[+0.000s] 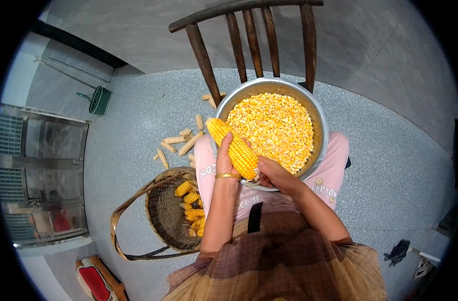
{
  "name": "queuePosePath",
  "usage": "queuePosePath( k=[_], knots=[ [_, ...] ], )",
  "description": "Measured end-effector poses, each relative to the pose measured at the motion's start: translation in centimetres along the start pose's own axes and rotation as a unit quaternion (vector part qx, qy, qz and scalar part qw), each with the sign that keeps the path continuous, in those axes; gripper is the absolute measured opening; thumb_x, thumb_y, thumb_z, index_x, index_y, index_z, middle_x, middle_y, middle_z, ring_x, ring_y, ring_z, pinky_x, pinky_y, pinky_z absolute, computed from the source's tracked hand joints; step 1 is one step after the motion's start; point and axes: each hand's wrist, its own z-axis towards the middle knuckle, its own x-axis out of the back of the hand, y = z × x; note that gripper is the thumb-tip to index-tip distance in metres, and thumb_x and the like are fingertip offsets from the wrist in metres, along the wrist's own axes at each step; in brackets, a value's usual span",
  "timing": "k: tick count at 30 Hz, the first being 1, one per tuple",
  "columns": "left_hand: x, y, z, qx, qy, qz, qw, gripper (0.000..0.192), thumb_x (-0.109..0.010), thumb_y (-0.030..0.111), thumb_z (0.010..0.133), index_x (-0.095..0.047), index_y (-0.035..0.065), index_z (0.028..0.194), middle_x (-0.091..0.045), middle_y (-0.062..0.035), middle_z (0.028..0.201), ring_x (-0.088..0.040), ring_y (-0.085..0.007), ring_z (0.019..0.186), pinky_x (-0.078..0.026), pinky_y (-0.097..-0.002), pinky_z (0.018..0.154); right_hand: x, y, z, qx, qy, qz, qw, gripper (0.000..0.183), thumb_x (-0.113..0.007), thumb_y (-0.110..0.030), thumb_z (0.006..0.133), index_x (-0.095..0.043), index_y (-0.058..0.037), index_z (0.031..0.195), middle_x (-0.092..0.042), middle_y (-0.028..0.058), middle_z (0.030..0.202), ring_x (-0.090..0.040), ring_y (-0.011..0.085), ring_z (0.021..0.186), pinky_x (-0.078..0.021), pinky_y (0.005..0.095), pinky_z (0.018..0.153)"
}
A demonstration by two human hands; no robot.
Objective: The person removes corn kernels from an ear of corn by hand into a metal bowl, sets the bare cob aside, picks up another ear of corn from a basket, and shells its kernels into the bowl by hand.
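Observation:
A full ear of yellow corn (232,148) lies slantwise in my left hand (225,160), its tip pointing up and to the left. The fingers of that hand wrap around the ear, and a gold-coloured bangle circles the wrist. My right hand (277,175) is at the lower end of the ear, with thumb and fingers against the butt; some of its fingers are hidden. Just beyond both hands, a round metal basin (321,124) holds loose corn kernels (274,128). It rests over my lap, in front of a wooden chair back.
A wicker basket (159,222) with a long handle stands at my left, holding several ears of corn (194,212). Bare corncobs (176,139) are scattered on the speckled floor above it. The wooden chair (253,41) stands before me, near a grey wall.

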Motion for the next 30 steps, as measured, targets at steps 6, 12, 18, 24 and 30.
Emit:
queuePosePath(
  k=[6,12,18,24,30],
  knots=[
    [-0.9,-0.3,-0.2,0.004,0.0,0.008,1.0,0.033,-0.059,0.02,0.078,-0.047,0.0012,0.103,-0.055,-0.0113,0.08,-0.055,-0.0203,0.068,-0.05,-0.0316,0.062,0.6,0.4,0.0,0.012,0.022,-0.037,0.999,0.03,-0.037,-0.033,0.09,-0.047,-0.006,0.094,-0.043,-0.0024,0.067,-0.035,0.0044,0.049,-0.0266,0.0181,0.042],
    [-0.4,0.1,0.3,0.022,0.008,0.011,1.0,0.04,-0.06,0.023,0.077,-0.045,0.0007,0.107,-0.055,-0.0107,0.088,-0.056,-0.0201,0.071,-0.05,-0.0316,0.063,0.3,-0.2,-0.1,-0.025,0.009,0.065,0.998,0.025,-0.038,-0.031,0.09,-0.046,-0.0074,0.085,-0.041,-0.0027,0.062,-0.034,0.0044,0.048,-0.0259,0.0183,0.041],
    [-0.3,-0.4,0.6,-0.009,-0.014,0.068,0.998,0.031,-0.06,0.021,0.077,-0.047,0.0013,0.097,-0.055,-0.0114,0.075,-0.056,-0.0216,0.063,-0.051,-0.033,0.057,0.2,-0.2,-0.1,-0.012,-0.006,-0.021,1.0,0.029,-0.042,-0.034,0.088,-0.047,-0.0062,0.097,-0.04,-0.0041,0.063,-0.034,0.0031,0.049,-0.0255,0.0175,0.041],
    [-0.2,-0.9,0.3,-0.004,-0.046,0.036,0.998,0.032,-0.058,0.019,0.079,-0.046,-0.0005,0.1,-0.054,-0.0147,0.085,-0.057,-0.0247,0.072,-0.051,-0.0371,0.065,0.4,-0.3,-0.4,-0.017,0.011,0.007,1.0,0.032,-0.042,-0.035,0.088,-0.047,-0.0057,0.1,-0.039,-0.0044,0.063,-0.032,0.0033,0.049,-0.0233,0.0171,0.042],
    [0.4,-0.6,0.5,0.018,-0.071,0.05,0.996,0.037,-0.058,0.019,0.078,-0.043,0.0005,0.106,-0.054,-0.0159,0.088,-0.057,-0.0259,0.077,-0.051,-0.0382,0.067,0.5,0.0,-0.4,-0.005,-0.022,0.039,0.999,0.027,-0.039,-0.031,0.09,-0.047,-0.0057,0.094,-0.04,-0.0029,0.063,-0.034,0.0047,0.049,-0.0247,0.0173,0.042]
  ],
)
